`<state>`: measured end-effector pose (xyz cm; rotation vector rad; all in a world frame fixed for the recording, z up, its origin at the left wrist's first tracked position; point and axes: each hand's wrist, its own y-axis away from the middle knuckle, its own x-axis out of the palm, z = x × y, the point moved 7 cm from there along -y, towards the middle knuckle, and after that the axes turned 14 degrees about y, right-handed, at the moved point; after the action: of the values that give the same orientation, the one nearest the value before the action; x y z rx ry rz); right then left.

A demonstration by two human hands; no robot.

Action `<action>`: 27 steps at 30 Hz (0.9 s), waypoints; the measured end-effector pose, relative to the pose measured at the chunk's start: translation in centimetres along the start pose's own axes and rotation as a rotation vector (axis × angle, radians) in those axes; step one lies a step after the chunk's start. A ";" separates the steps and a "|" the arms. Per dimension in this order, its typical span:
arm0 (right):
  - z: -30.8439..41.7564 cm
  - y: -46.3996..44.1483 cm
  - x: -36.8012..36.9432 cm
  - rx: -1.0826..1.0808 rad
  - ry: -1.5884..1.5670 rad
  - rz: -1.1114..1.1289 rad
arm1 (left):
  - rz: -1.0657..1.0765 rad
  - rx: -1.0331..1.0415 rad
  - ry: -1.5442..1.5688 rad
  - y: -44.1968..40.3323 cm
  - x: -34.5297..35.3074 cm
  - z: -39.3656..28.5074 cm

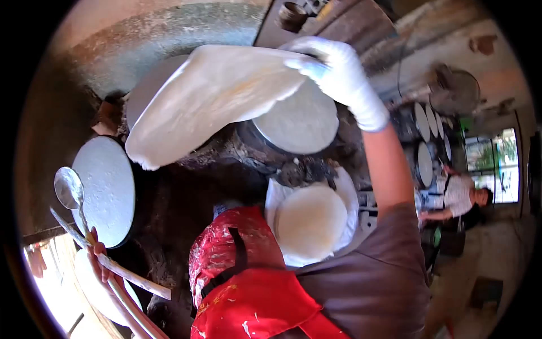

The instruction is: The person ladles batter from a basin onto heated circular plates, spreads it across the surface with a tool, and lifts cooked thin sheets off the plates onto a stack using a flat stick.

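Observation:
My right hand (339,73), in a white glove, is closed on the edge of a large thin flatbread (214,96). The sheet hangs out to the left over a dark gap, partly in front of a round pan (299,121) coated with pale batter. At the lower left, my bare left hand (99,257) is wrapped round a metal ladle (68,189) and wooden sticks (132,276). The ladle's bowl overlaps the rim of another round, batter-coated pan (107,189).
Round flatbread (312,222) lies on a white cloth (347,192) beside my red apron (254,299). Another pale round surface (104,291) is at the lower left. More round pans (424,164) stand at the right, near another person (458,195).

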<state>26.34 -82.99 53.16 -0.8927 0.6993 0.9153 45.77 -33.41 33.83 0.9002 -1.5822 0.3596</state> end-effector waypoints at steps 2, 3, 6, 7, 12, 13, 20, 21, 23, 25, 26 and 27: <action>1.5 6.0 -4.0 0.143 0.066 -0.146 | 0.124 -0.108 -0.039 -0.4 -0.8 0.2; 1.6 9.2 -6.6 0.153 0.229 -0.215 | 0.122 -0.140 -0.017 -0.2 0.2 1.2; 5.0 19.2 -10.0 0.223 0.677 -0.349 | 0.130 -0.188 -0.012 0.9 0.0 1.9; 5.4 22.9 -10.1 0.218 0.609 -0.396 | 0.165 -0.235 -0.001 1.4 0.7 2.6; 5.0 40.7 -0.6 0.459 0.916 -0.059 | 0.208 -0.260 -0.080 2.7 2.8 5.4; 5.0 43.8 2.0 0.499 0.911 -0.038 | 0.232 -0.288 -0.080 2.9 3.4 6.3; 0.0 61.2 18.9 0.965 0.640 0.585 | 0.204 -0.412 0.005 5.5 6.3 13.5; -0.7 61.5 19.6 0.968 0.626 0.586 | 0.216 -0.408 -0.012 5.7 6.4 14.3; -4.3 62.1 21.3 1.041 0.443 0.548 | 0.249 -0.432 -0.014 6.6 6.1 16.0; -7.1 60.8 23.1 0.992 0.490 0.469 | 0.246 -0.488 0.050 7.8 6.0 17.6; -8.2 59.9 23.6 0.949 0.546 0.382 | 0.243 -0.495 0.069 8.2 6.0 18.2; -8.4 59.5 24.6 0.911 0.541 0.400 | 0.242 -0.508 0.095 8.9 5.8 18.6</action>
<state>-16.44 -62.54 8.85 -0.1563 1.6357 0.5734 26.58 -42.23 37.20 0.2995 -1.5941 0.1518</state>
